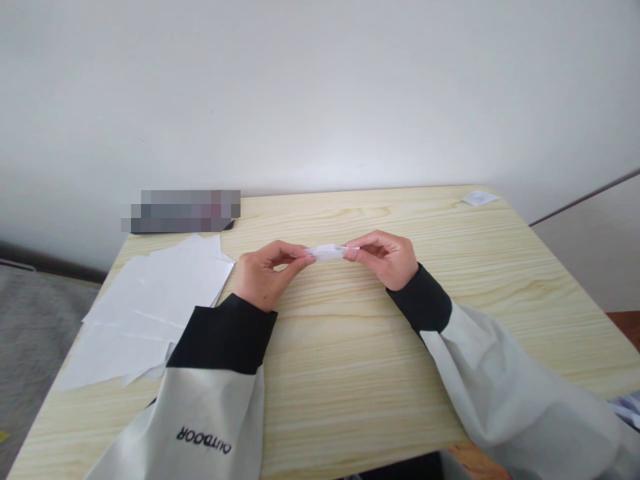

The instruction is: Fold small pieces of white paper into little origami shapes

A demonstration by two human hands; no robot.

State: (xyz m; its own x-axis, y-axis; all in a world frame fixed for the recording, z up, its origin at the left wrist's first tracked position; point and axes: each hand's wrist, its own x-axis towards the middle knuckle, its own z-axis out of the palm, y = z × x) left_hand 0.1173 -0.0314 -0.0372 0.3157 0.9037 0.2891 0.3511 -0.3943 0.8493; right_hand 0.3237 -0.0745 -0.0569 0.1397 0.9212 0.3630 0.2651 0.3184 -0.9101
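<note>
Fingers (296,268) pinch paper (328,252) (both ends).

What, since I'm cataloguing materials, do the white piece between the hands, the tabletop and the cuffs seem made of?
White piece: likely paper, matte, with thin edges and what looks like a fold.
Tabletop: wood or wood-look laminate, pale, low sheen; grain lines show but don't settle which.
Cuffs: probably fabric, matte black, loose around the wrists.

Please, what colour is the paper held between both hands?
The held paper is white, clearest in the head view.
</note>
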